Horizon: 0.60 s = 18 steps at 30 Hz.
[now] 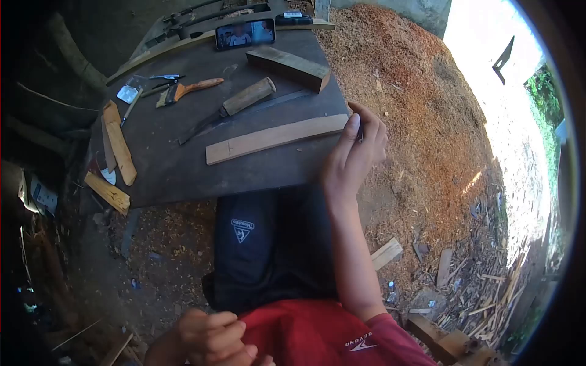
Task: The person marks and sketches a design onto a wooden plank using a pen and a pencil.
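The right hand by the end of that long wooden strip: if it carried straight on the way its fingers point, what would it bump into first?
Probably the end of the long wooden strip. The right hand is at the table's edge, fingers aimed up and slightly left, already at or touching the strip's end. Beyond lies the dark wooden block, though depth is unclear.

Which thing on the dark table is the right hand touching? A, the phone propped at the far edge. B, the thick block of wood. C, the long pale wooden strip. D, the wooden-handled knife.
C: the right hand rests at the near right end of the long pale wooden strip, while the phone, the knife and the block lie farther back, untouched.
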Tool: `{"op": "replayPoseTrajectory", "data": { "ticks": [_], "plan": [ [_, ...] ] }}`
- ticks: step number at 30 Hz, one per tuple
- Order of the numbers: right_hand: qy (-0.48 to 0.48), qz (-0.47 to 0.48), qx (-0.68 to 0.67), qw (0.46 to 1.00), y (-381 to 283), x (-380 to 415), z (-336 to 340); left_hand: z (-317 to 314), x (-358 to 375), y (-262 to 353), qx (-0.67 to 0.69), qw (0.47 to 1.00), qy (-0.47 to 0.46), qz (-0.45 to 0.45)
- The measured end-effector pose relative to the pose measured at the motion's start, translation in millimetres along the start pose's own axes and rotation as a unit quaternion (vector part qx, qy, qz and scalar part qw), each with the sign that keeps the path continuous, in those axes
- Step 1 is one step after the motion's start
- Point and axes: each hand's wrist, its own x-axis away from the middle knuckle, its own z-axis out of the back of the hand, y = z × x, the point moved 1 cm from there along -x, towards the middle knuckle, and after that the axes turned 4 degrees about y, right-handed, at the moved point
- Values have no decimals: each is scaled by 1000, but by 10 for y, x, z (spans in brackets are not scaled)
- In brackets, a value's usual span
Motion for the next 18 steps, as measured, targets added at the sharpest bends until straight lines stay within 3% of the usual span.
{"op": "replayPoseTrajectory", "data": {
  "ticks": [2,4,10,14,18],
  "plan": [
    [-11,-23,-18,1000,29,17,-10,168,56,35,-14,991,-44,127],
    [-18,-27,-27,999,34,24,13,101,-4,-92,-29,984,-52,167],
    [-43,-33,-82,995,32,17,14,-296,-50,-708,-24,976,-89,197],
    [-75,-92,-197,973,42,45,16,-495,-10,-1177,-52,955,-129,260],
    [-80,-155,-214,961,-35,-29,37,-721,41,-1534,-87,946,-132,284]
  ]
}}
